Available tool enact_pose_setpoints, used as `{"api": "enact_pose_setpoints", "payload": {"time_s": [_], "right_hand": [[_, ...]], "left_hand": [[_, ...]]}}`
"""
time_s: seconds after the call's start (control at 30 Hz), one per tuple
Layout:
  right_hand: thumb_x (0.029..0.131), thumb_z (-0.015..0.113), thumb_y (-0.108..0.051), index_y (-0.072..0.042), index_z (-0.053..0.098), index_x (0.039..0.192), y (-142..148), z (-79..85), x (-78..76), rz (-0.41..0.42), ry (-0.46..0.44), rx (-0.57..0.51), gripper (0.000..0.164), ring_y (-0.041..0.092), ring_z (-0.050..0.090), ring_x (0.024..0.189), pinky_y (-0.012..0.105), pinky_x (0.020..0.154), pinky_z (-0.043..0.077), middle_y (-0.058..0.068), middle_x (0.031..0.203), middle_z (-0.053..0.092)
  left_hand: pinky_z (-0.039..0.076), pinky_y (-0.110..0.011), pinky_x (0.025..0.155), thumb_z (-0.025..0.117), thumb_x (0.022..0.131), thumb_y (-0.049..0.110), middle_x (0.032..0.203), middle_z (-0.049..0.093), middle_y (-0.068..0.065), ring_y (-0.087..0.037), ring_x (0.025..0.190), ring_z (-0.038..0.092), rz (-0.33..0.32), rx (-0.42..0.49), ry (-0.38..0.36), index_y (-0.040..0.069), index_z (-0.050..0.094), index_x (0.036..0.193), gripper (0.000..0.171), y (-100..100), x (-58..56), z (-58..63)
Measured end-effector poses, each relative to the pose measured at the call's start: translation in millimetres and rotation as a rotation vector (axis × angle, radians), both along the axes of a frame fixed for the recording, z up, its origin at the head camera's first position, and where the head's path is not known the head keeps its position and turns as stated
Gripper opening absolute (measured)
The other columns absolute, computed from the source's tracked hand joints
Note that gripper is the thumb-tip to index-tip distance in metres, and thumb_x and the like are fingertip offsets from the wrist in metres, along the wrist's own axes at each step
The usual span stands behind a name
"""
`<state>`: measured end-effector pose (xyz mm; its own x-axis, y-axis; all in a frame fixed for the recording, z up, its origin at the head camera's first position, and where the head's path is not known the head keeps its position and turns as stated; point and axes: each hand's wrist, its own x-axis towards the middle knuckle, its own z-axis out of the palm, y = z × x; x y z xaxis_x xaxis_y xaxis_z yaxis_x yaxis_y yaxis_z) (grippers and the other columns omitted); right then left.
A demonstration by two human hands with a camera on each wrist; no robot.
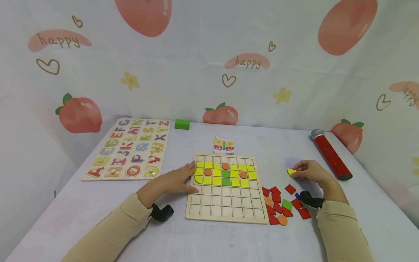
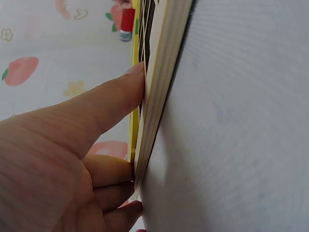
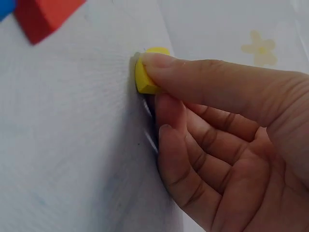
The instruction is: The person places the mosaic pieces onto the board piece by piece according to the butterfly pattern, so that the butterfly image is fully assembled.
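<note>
My right hand [image 1: 311,171] pinches a yellow tile [image 1: 290,172] between thumb and fingers, at the tabletop right of the grid board. In the right wrist view the thumb lies over the yellow tile [image 3: 147,77], hiding part of it. The wooden grid board [image 1: 226,220] bears a pattern of yellow tiles [image 1: 217,181], green tiles [image 1: 226,174] and orange discs [image 1: 207,172] in its upper rows. On the board's left edge rests my left hand [image 1: 173,181], its fingers extended. The left wrist view shows the thumb touching the board's rim [image 2: 155,87].
Loose red tiles [image 1: 290,189], a green tile [image 1: 287,205] and orange discs [image 1: 283,220] lie right of the board. Behind it stands a small pattern card [image 1: 224,145]. An alphabet board [image 1: 86,177], green block [image 1: 182,124] and red microphone [image 1: 333,155] lie farther out.
</note>
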<state>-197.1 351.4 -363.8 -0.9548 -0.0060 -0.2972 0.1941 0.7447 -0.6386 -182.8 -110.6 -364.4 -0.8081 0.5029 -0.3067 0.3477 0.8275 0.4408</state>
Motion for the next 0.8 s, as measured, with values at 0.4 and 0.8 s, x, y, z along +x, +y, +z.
{"api": "enact_pose_setpoints", "payload": {"time_s": [0.4,0.8], "right_hand": [[0.089,0.064,-0.026,0.007,0.057,0.112,-15.0,7.1,0.3,0.071,0.031,-0.042,0.041,0.015,0.055,0.081,0.02,0.069,0.051,0.007,0.095,0.066],[0.09,0.062,-0.02,0.006,0.056,0.113,-50.3,19.5,-1.5,0.124,0.046,-0.107,0.036,0.014,0.062,0.078,0.024,0.073,0.056,0.013,0.099,0.063]], "left_hand": [[0.018,-0.043,0.117,0.066,0.08,0.051,0.158,0.008,-0.004,-0.023,0.146,0.01,-0.002,-0.003,0.003,0.009,0.017,0.149,0.095,0.4,0.2,0.7],[0.017,-0.044,0.118,0.065,0.082,0.05,0.158,0.008,-0.007,-0.026,0.146,0.011,-0.019,0.01,0.013,0.006,0.016,0.149,0.094,-0.7,1.1,1.4]]}}
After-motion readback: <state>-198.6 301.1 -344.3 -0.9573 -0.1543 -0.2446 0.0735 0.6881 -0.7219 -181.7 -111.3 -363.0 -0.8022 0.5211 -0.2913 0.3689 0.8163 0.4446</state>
